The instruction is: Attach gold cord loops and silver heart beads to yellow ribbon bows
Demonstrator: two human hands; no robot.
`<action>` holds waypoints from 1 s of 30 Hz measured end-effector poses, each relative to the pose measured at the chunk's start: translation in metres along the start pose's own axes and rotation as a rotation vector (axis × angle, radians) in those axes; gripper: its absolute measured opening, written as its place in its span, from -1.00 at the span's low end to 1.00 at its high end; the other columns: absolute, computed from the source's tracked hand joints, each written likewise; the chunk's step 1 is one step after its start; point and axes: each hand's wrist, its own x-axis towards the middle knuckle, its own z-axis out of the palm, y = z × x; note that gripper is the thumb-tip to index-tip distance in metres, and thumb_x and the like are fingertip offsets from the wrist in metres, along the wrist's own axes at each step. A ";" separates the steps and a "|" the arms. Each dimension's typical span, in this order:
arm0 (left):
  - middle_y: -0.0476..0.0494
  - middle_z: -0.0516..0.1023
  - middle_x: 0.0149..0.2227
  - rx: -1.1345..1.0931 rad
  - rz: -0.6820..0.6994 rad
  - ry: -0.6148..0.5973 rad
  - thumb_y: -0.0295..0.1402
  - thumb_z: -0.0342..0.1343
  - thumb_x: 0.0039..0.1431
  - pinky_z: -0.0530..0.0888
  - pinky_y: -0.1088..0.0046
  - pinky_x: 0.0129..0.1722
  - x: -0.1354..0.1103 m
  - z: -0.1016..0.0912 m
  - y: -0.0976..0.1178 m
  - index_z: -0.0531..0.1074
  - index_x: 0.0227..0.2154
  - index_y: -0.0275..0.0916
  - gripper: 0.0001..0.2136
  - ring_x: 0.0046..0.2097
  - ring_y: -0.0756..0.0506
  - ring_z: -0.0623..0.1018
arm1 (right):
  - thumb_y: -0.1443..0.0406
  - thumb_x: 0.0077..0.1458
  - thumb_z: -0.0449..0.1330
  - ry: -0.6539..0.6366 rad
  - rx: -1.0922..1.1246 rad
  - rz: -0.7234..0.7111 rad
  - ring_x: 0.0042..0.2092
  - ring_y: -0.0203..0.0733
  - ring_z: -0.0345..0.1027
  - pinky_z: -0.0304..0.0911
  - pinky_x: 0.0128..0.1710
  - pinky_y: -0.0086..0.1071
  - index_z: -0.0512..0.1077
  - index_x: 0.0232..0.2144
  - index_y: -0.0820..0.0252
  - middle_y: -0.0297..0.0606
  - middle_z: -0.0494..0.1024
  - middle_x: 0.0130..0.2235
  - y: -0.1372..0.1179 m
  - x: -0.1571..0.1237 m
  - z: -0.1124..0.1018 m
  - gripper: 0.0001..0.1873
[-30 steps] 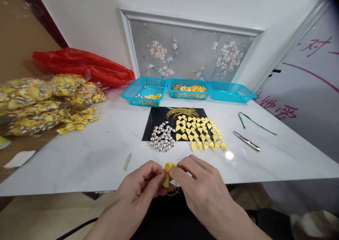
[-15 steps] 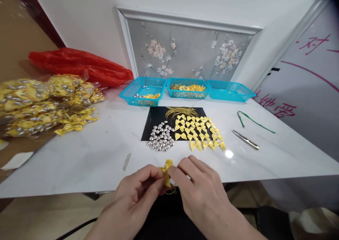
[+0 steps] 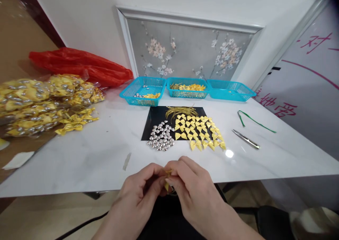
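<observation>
Between my two hands, at the table's front edge, is a yellow ribbon bow (image 3: 166, 186), mostly hidden by fingers. My left hand (image 3: 140, 190) pinches it from the left with thumb and forefinger. From the other side my right hand (image 3: 192, 188) closes on it, fingertips touching those of the left. A bit of gold cord shows below the fingertips. Beyond the hands lie a heap of silver beads (image 3: 161, 138), rows of yellow bows (image 3: 201, 128) and a bundle of gold cords (image 3: 182, 111), partly on a black mat (image 3: 150, 118).
Three blue baskets (image 3: 143, 99) line the wall, some holding bows and beads. At right are tweezers (image 3: 246, 139) and a green tie (image 3: 255, 121). Bagged yellow bows with beads (image 3: 29, 105) and a red plastic bag (image 3: 79, 66) fill the left side.
My right hand has moved left and curled closer to my left hand. The bow, plainly visible before, is now mostly covered by fingers.
</observation>
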 end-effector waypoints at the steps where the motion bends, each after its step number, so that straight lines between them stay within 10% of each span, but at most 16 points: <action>1: 0.05 0.50 -0.47 0.017 0.012 0.014 -0.25 -0.01 0.32 0.47 0.46 -0.39 0.000 0.000 -0.001 0.44 -0.41 -0.11 -0.79 -0.40 -0.06 0.52 | 0.45 0.31 -0.01 0.029 0.064 0.027 -0.35 -0.23 0.32 0.24 -0.37 -0.39 0.41 -0.24 0.20 -0.28 0.41 -0.33 0.000 0.000 0.003 -0.80; 14: 0.07 0.41 -0.46 0.132 0.175 0.077 -0.44 -0.11 0.33 0.37 0.47 -0.41 0.002 0.009 -0.009 0.30 -0.46 -0.11 -0.77 -0.44 -0.02 0.44 | 0.16 0.26 0.19 0.225 0.854 0.433 -0.37 -0.30 0.21 0.24 -0.39 -0.41 0.33 -0.33 0.13 -0.35 0.30 -0.29 0.001 0.005 0.029 -0.80; 20: 0.11 0.38 -0.54 0.118 0.128 0.066 -0.37 -0.13 0.37 0.38 0.47 -0.48 0.000 0.011 -0.014 0.22 -0.46 -0.09 -0.76 -0.50 -0.02 0.43 | 0.12 0.29 0.20 0.315 1.054 0.525 -0.53 -0.49 0.01 0.04 -0.53 -0.56 0.27 -0.32 0.12 -0.46 0.35 -0.35 0.007 0.011 0.021 -0.74; 30: 0.10 0.50 -0.50 0.090 0.055 -0.033 -0.31 -0.20 0.43 0.47 0.46 -0.45 -0.004 0.010 -0.015 0.21 -0.40 -0.08 -0.76 -0.49 -0.02 0.50 | 0.13 0.14 0.38 0.340 1.101 0.536 -0.50 -0.45 0.18 0.25 -0.53 -0.61 0.38 -0.09 0.00 -0.50 0.41 -0.41 0.028 0.017 -0.009 -0.65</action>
